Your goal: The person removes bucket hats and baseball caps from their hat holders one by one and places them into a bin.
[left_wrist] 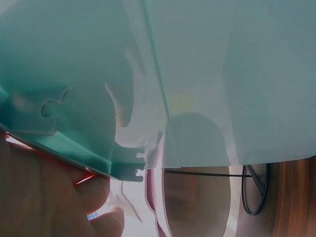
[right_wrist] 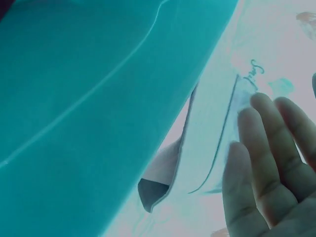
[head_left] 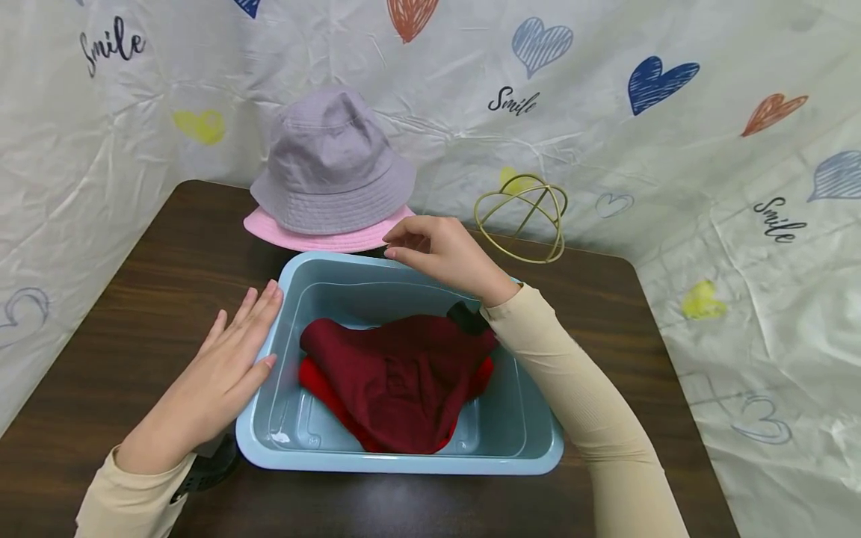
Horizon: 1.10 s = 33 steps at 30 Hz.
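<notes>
A light blue plastic basin (head_left: 397, 463) stands on the table. Inside it, a dark red fabric item (head_left: 403, 373) lies over a bright red one (head_left: 329, 388). My left hand (head_left: 225, 366), fingers straight, lies along the basin's left rim. Over the far rim hovers my right hand (head_left: 451, 258), its fingers loosely bent and holding nothing; the right wrist view shows its fingers (right_wrist: 269, 163) beside the basin wall. Just beyond them, a grey-lilac bucket hat (head_left: 332, 164) sits stacked on a pink hat (head_left: 303, 237), of which mainly the brim shows.
Right of the hats stands a gold wire frame (head_left: 521, 220) at the back of the dark wooden table (head_left: 605, 314). A white cloth backdrop (head_left: 457, 112) printed with hearts and "Smile" hangs behind and beside the table.
</notes>
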Each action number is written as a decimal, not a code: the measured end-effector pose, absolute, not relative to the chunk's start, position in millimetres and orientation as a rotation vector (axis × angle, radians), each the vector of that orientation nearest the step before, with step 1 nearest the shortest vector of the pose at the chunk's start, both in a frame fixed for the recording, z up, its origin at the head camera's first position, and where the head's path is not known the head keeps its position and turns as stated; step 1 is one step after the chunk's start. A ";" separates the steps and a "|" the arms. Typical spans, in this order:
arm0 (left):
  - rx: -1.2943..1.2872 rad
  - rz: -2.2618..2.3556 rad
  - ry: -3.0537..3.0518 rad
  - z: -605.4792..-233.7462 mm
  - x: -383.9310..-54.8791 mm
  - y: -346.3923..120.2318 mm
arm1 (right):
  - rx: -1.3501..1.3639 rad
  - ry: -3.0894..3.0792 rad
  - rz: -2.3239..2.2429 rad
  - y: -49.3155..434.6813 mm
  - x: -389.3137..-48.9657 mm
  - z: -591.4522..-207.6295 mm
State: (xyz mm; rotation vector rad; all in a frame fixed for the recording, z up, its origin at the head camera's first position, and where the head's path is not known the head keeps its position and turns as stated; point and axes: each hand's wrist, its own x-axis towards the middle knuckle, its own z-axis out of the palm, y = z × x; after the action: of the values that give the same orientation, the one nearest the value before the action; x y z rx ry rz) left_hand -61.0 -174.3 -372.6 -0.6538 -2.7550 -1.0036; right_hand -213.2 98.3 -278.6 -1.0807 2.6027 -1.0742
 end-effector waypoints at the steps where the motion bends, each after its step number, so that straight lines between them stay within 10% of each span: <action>1: -0.653 -1.006 -2.755 -372.6 -61.0 -174.1 | -1.067 2.615 -1.081 97.0 -215.5 -278.4; 33: -0.653 -1.010 -2.755 -373.1 -61.1 -175.6 | -0.634 2.883 -1.337 49.3 -293.6 -266.4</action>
State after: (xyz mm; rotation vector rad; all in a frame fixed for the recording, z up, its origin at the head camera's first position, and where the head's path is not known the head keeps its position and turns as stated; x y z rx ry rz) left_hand -61.1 -175.6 -373.1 -0.6527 -2.7550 -1.0097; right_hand -293.6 49.3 -266.4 -0.6335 2.8828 -1.3368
